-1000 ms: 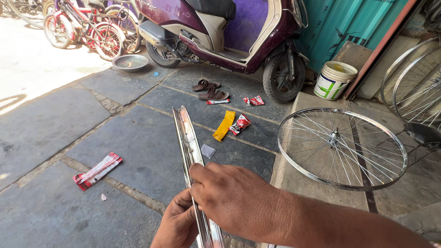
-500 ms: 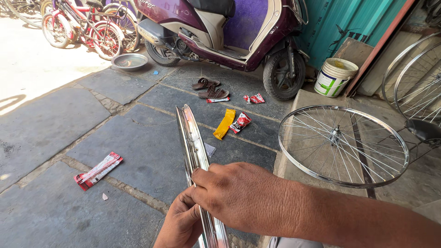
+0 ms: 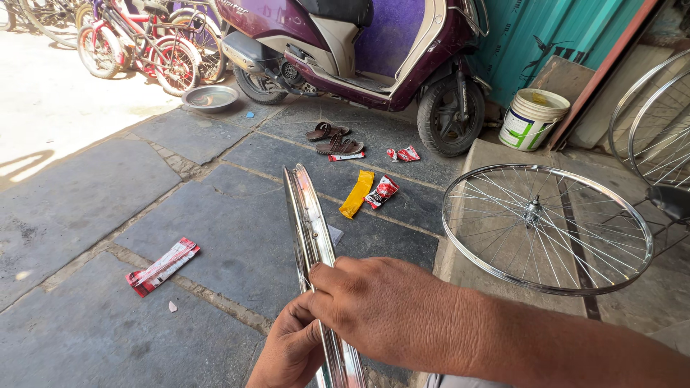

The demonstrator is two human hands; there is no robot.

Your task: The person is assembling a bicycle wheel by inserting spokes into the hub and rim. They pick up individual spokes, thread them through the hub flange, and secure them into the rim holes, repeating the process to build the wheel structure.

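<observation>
Both hands meet on a bare chrome bicycle rim [image 3: 310, 237], seen edge-on, so it reads as a narrow shiny channel running away from the grip toward the stone floor [image 3: 93, 215]. The right hand [image 3: 388, 312] lies over the rim from the far side, fingers curled across the polished channel. The left hand [image 3: 291, 352] comes up from beneath and pinches the same stretch; its fingertips are mostly hidden under the right hand, so the left grip looks closed on the rim, though I cannot be sure how firmly.

The rim looks light and stiff, a thin metal hoop that should hold its shape but could bend if twisted hard. Its plated surface is likely slippery, and the edges of the channel and its spoke holes may be sharp. The side walls, clasped across the channel as here, seem the safest place to take hold.

Off to the right of the grip a spoked wheel [image 3: 546, 226] lies flat on a raised concrete step. Beyond the far end of the rim are a yellow wrapper [image 3: 357, 194], a red packet [image 3: 382, 191], a pair of sandals [image 3: 334, 139] and a parked purple scooter [image 3: 374, 50]. A white bucket [image 3: 532, 118] stands further right, and a red-and-white wrapper [image 3: 163, 266] lies left of the grip.
</observation>
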